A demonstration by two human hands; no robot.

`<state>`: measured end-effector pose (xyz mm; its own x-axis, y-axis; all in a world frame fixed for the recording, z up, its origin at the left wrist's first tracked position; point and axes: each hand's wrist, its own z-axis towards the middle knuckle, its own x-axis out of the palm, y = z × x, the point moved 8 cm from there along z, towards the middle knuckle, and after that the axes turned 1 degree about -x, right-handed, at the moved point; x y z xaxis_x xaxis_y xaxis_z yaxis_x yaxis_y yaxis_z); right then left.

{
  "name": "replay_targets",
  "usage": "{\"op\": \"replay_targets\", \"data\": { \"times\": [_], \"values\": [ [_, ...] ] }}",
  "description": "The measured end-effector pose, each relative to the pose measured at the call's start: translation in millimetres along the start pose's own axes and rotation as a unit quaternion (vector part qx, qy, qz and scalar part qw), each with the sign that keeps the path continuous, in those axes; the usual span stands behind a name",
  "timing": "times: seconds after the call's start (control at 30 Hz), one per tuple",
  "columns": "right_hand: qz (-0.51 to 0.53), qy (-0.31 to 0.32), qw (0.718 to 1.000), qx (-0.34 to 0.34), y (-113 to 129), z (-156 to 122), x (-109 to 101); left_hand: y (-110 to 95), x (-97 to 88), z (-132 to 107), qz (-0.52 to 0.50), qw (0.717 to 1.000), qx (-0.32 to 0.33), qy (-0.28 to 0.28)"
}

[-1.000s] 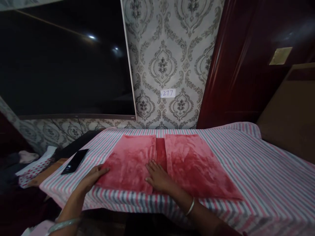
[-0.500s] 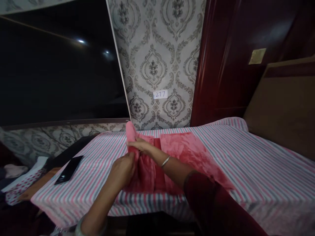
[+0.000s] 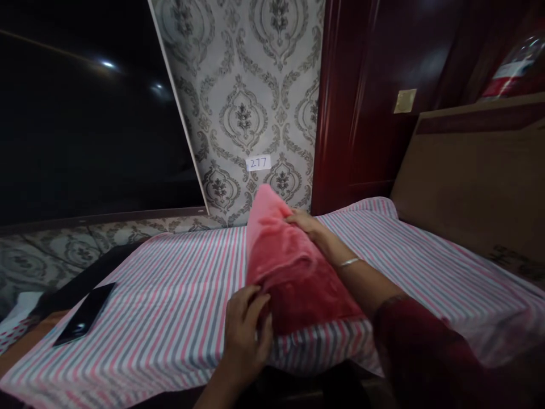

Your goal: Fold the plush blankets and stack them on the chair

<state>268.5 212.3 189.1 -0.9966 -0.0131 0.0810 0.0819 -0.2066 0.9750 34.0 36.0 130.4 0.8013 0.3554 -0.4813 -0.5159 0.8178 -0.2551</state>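
Note:
A pink-red plush cloth [image 3: 293, 272] lies folded over on a table covered with a pink, grey and white striped sheet [image 3: 170, 307]. My left hand [image 3: 246, 332] grips the near left corner of the cloth, fingers curled over its edge. My right hand [image 3: 307, 222] holds the far top edge of the fold, lifted off the sheet, with a bangle on the wrist. The folded flap stands tilted up between both hands.
A black phone [image 3: 85, 321] lies near the table's left edge. Behind stand a dark screen [image 3: 85, 125], patterned wallpaper with a label reading 277 [image 3: 258, 163], a dark red wooden door [image 3: 374, 96] and a brown board [image 3: 481, 182] at right.
The cloth lay flat with two flaps folded inward and both hands resting on it. Both hands then picked up the left side and folded it over to the right.

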Motion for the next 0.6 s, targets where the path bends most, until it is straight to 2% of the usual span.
{"op": "replay_targets", "data": {
  "times": [0.07,0.1,0.17,0.23,0.33,0.47,0.53,0.57,0.6],
  "values": [
    [0.002,-0.034,0.999,0.034,-20.1,-34.1,-60.8,27.2,26.8,-2.9,-0.07,0.991,-0.109,0.019],
    [-0.009,-0.06,0.997,0.058,-35.7,-53.2,-88.7,43.9,41.5,-6.0,-0.112,0.978,-0.176,0.03],
    [-0.07,-0.117,0.981,0.139,-76.1,-92.5,-135.1,74.3,73.7,-17.6,-0.212,0.924,-0.311,0.062],
    [-0.087,-0.149,0.97,0.172,-108.1,-122.1,-160.9,92.5,101.6,-32.6,-0.298,0.853,-0.417,0.094],
    [-0.066,-0.174,0.967,0.173,-133.7,-140.7,-173.3,99.4,118.4,-46.4,-0.368,0.778,-0.497,0.11],
    [0.011,-0.124,0.977,0.175,-137.9,-131.5,-161.6,94.7,116.5,-51.1,-0.419,0.705,-0.561,0.116],
    [0.005,-0.122,0.978,0.171,-133.2,-124.4,-160.3,90.9,117.7,-50.1,-0.424,0.686,-0.578,0.126],
    [-0.006,-0.134,0.977,0.165,-130.3,-121.7,-162.2,88.4,120.3,-48.0,-0.425,0.687,-0.575,0.133],
    [-0.018,-0.145,0.976,0.161,-127.8,-119.5,-164.3,85.7,123.6,-44.1,-0.421,0.7,-0.559,0.143]
  ]
}}
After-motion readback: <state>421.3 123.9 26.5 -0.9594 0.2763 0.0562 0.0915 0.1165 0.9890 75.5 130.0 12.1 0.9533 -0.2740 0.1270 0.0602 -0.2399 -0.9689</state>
